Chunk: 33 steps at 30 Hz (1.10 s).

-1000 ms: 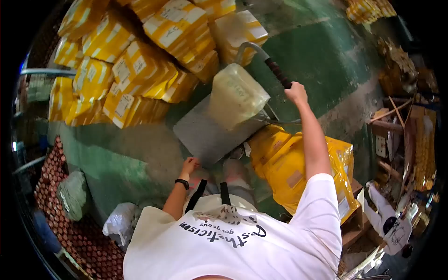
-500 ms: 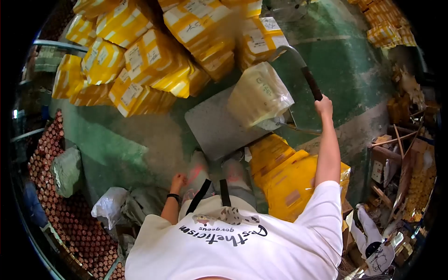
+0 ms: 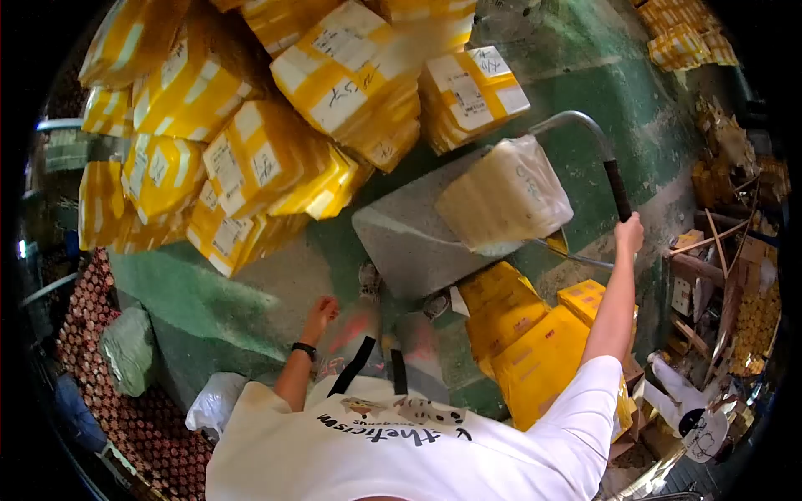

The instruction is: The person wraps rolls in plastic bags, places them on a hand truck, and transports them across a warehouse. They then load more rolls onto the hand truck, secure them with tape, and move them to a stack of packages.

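Observation:
My right hand (image 3: 629, 232) is wrapped round the dark grip of a curved metal cart handle (image 3: 616, 188). The handle joins a grey flat platform (image 3: 401, 238), on whose right part lies a plastic-wrapped pale package (image 3: 505, 196). My left hand (image 3: 320, 317) hangs above the floor beside my knee, its fingers curled, a dark band on the wrist; nothing shows in it. Beyond the platform stands a white box with yellow tape (image 3: 474, 93). Yellow packages (image 3: 543, 359) lie below the handle, close to my right forearm.
Taped yellow and white boxes (image 3: 259, 154) are piled at the upper left. A patterned red sheet (image 3: 83, 334) with a green bag (image 3: 129, 351) lies at the left, near a white plastic bag (image 3: 215, 402). Wood scraps and cartons (image 3: 710, 275) lie at the right.
My right hand and the handle appear further right and lower. The platform and package have shifted the same way in view. The piled boxes look larger and lower. My left hand sits slightly higher.

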Available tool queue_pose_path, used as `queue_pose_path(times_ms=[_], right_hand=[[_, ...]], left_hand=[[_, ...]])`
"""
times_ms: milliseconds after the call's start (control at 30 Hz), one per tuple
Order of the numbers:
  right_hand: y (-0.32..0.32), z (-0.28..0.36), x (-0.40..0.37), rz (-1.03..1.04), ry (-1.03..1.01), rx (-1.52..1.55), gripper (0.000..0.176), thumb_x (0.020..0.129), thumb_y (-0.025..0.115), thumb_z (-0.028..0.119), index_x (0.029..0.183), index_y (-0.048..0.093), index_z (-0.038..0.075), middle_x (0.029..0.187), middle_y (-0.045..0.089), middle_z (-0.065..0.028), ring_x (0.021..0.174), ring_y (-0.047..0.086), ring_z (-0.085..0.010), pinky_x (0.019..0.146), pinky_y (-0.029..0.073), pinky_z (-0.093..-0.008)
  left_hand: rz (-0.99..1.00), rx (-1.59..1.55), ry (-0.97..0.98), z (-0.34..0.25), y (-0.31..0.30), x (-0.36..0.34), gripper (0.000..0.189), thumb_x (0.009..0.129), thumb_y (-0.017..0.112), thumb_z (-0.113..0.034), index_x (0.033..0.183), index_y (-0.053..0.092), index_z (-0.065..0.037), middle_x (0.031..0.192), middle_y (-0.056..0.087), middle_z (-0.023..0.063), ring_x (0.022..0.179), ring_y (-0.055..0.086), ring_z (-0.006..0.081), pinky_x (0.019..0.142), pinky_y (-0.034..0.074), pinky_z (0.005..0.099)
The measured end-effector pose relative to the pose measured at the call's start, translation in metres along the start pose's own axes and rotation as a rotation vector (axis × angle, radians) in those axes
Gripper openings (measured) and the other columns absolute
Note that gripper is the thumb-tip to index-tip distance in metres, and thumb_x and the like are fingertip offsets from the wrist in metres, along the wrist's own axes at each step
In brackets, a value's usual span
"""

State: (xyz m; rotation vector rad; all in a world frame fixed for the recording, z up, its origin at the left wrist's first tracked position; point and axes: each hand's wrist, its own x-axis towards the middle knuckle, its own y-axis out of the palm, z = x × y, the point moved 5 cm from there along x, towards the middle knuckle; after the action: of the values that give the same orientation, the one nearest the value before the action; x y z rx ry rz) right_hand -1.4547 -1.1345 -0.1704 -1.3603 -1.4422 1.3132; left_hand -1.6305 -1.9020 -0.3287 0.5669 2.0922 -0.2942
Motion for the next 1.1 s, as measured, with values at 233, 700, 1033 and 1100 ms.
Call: queue_pose_path(times_ms=[233, 700, 1033, 1100], right_hand=[[-0.018, 0.004, 0.052, 0.007, 0.142, -0.103, 0.032, 0.090, 0.048, 0.017, 0.120, 0.040, 0.010, 0.116, 0.054, -0.0101, 0.115, 0.044, -0.0265, 0.090, 0.037, -0.0539], [0.038, 0.000, -0.099, 0.266, -0.395, 0.192, 0.037, 0.072, 0.062, 0.025, 0.102, 0.059, 0.005, 0.111, 0.051, -0.0180, 0.108, 0.045, -0.0344, 0.092, 0.038, -0.0409], [-0.028, 0.030, -0.204, 0.788, -0.136, 0.688, 0.032, 0.085, 0.057, 0.027, 0.110, 0.054, 0.007, 0.104, 0.059, -0.0079, 0.092, 0.058, -0.0185, 0.075, 0.048, -0.0310], [-0.020, 0.022, -0.205, 0.822, -0.031, 0.766, 0.031, 0.085, 0.057, 0.028, 0.108, 0.054, 0.007, 0.101, 0.060, -0.0058, 0.089, 0.058, -0.0157, 0.070, 0.048, -0.0293]], left_hand=[[-0.153, -0.077, -0.083, 0.070, -0.087, -0.012, 0.026, 0.090, 0.051, -0.030, 0.095, 0.054, -0.004, 0.078, 0.057, 0.0045, 0.067, 0.055, 0.0132, 0.059, 0.045, 0.0262], [0.110, 0.070, 0.050, -0.057, -0.087, 0.106, 0.027, 0.085, 0.053, -0.030, 0.096, 0.054, -0.005, 0.077, 0.059, 0.0060, 0.065, 0.056, 0.0154, 0.059, 0.046, 0.0266], [0.306, 0.142, 0.108, -0.205, 0.018, 0.128, 0.021, 0.086, 0.057, -0.025, 0.094, 0.055, -0.006, 0.078, 0.059, 0.0054, 0.068, 0.056, 0.0129, 0.062, 0.048, 0.0263], [0.330, 0.057, 0.084, -0.182, 0.017, 0.151, 0.019, 0.085, 0.058, -0.023, 0.092, 0.055, -0.005, 0.077, 0.059, 0.0054, 0.067, 0.057, 0.0130, 0.061, 0.048, 0.0267]])
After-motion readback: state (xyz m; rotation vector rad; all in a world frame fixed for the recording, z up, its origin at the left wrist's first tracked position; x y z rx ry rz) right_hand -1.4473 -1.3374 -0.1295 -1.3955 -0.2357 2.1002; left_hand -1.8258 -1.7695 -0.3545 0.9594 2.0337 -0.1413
